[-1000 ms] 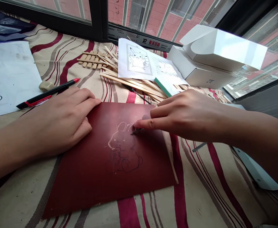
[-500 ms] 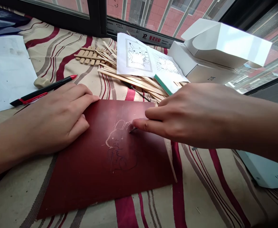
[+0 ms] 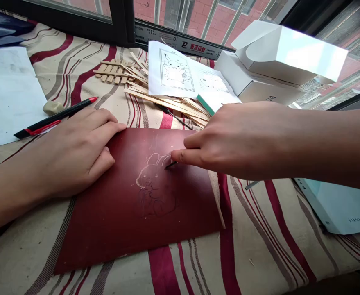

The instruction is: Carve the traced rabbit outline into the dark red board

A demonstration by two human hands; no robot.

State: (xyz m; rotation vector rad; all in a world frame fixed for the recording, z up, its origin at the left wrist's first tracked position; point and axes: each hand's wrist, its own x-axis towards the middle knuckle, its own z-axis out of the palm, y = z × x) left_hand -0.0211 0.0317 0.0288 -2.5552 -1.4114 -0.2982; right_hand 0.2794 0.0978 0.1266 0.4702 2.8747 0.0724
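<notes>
A red-brown board lies on the striped cloth, bearing a rabbit drawing. Pale scratched lines mark its head and ears; the body is in dark lines. My left hand rests on the board's upper left edge, fingers loosely bent and the index finger stretched toward the corner. In my right hand is a thin dark carving tool, its tip on the board beside the rabbit's head. Most of the tool is hidden by the hand.
Left of the board are a black and red pen, a beige lump and paper. Wooden strips, printed sheets and an open white box stand toward the window. A pale box sits at right.
My right hand and the tool have shifted slightly left and up in view, along with the surroundings. The left hand stays in place on the board.
</notes>
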